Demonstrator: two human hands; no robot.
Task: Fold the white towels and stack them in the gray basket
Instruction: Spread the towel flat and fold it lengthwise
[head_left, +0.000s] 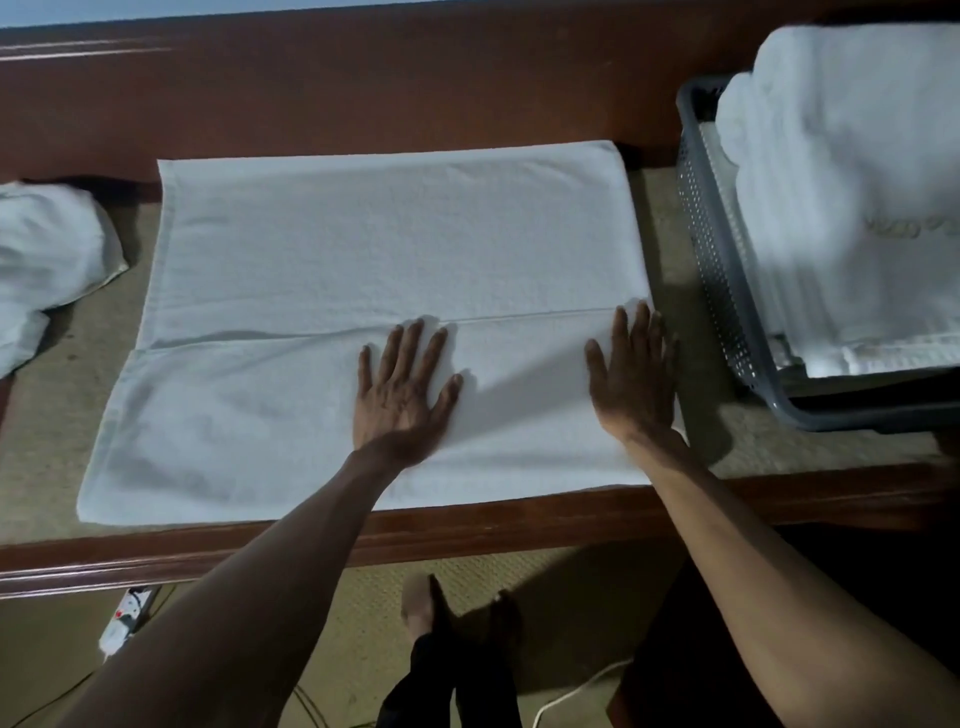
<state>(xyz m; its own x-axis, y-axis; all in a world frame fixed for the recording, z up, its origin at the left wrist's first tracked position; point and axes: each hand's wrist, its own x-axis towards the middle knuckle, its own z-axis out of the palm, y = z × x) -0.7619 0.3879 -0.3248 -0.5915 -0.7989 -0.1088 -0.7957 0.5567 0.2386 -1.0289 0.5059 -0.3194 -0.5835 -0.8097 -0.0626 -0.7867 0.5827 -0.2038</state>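
A white towel (332, 270) lies spread flat across the middle of the table, with a folded edge running across it at about two thirds of its depth. My left hand (402, 392) presses flat on the near part of the towel, fingers straight and spread. My right hand (631, 376) lies flat on the towel's right edge, fingers straight. The gray basket (714, 249) stands at the right with a stack of folded white towels (841, 197) rising above its rim. A crumpled white towel (44, 254) lies at the left edge.
The table (810, 499) has a red-brown wooden front rail and a raised wooden back board (363, 88). Below it are a power strip (124, 621), cables and my feet (421, 605) on the floor.
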